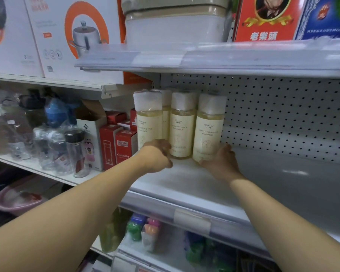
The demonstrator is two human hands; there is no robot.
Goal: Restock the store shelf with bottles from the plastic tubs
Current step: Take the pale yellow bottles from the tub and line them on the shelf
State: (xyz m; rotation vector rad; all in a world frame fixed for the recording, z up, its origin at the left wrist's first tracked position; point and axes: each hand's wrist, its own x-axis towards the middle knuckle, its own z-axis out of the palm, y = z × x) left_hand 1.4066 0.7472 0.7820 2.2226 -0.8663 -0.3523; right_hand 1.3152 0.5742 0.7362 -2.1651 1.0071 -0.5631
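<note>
Several pale yellow bottles with white wrapped caps stand at the back left of the white shelf [194, 185], in front of the pegboard. My left hand [157, 156] grips the base of the leftmost bottle [148, 122]. My right hand [222, 161] grips the base of the rightmost bottle [209, 128], which leans slightly left. A middle bottle [182, 126] stands between my hands, and a fourth bottle [166, 114] shows partly behind. No plastic tub with bottles is in view.
The shelf runs on to the right [292, 183]. Red boxes [122, 144] and clear drinking bottles [75, 152] fill the neighbouring shelf on the left. The upper shelf edge [204, 59] hangs close overhead. A pink basin [14, 201] sits low left; coloured goods [143, 230] lie on the shelf below.
</note>
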